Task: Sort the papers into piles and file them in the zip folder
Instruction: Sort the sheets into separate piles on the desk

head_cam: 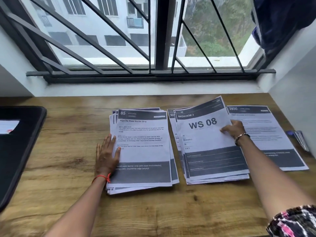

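Three lots of printed papers lie side by side on the wooden table (68, 168). The left pile (143, 151) has a sheet headed "85 KITCHEN" on top; my left hand (107, 154) rests flat on its left edge with straight fingers. The middle pile (213, 166) is topped by a "WS 08 BEDROOM 3" sheet (203, 127), whose right edge my right hand (233, 129) pinches, its far end lifted a little. A single "2930" sheet (266, 134) lies at the right. The black zip folder (18, 151) sits at the table's left edge.
A white label (8, 126) shows on the zip folder. A blue pen and clip (298, 137) lie by the right wall. A barred window and white sill run behind the table. Dark cloth (280, 19) hangs at the upper right.
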`<state>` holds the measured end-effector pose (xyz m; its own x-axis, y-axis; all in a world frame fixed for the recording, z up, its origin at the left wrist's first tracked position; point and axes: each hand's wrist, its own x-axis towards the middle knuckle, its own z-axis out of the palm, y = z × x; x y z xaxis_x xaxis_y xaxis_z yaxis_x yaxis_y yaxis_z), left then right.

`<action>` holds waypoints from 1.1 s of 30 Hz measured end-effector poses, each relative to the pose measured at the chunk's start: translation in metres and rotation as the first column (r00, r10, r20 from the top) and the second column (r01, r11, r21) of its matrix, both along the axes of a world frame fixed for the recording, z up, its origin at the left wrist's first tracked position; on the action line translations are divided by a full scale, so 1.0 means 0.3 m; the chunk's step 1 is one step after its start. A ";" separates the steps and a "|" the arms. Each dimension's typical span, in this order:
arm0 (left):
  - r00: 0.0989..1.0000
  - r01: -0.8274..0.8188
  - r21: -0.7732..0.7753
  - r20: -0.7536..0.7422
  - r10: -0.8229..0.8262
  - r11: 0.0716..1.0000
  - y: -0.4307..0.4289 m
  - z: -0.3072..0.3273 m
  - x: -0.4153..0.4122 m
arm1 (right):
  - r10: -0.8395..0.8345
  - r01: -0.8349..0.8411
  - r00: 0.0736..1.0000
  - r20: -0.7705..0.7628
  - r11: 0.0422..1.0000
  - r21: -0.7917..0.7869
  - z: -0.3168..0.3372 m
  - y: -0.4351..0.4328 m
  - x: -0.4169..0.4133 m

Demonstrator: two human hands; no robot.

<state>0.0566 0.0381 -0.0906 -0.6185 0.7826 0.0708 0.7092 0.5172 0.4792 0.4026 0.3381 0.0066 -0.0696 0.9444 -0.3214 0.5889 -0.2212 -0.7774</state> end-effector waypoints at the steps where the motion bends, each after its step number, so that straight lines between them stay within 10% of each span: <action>1: 1.000 0.000 0.003 -0.002 0.000 1.000 0.000 0.001 0.001 | 0.005 -0.005 1.000 0.007 1.000 0.004 -0.001 0.005 -0.013; 5: 1.000 0.002 0.012 -0.002 -0.002 1.000 0.000 0.005 0.004 | 0.010 -0.010 0.999 0.051 1.000 0.010 -0.006 0.012 -0.057; 10: 0.999 0.002 0.024 0.037 -0.003 1.000 0.001 0.018 0.013 | -0.021 -0.117 0.886 0.463 0.956 0.268 -0.026 -0.014 -0.146; 17: 0.995 0.010 0.068 0.095 -0.016 0.998 -0.007 0.020 0.007 | 0.332 -0.385 0.914 0.234 0.891 0.240 -0.065 -0.273 -0.439; 22: 0.991 0.009 0.108 0.133 -0.023 0.994 -0.009 0.033 0.006 | 0.209 -0.239 0.948 0.242 0.966 0.101 -0.107 -0.398 -0.545; 33: 0.911 -0.047 0.253 0.408 -0.063 0.966 -0.031 0.085 -0.029 | 0.037 -0.027 0.999 -0.017 0.914 0.404 -0.033 -0.548 -0.643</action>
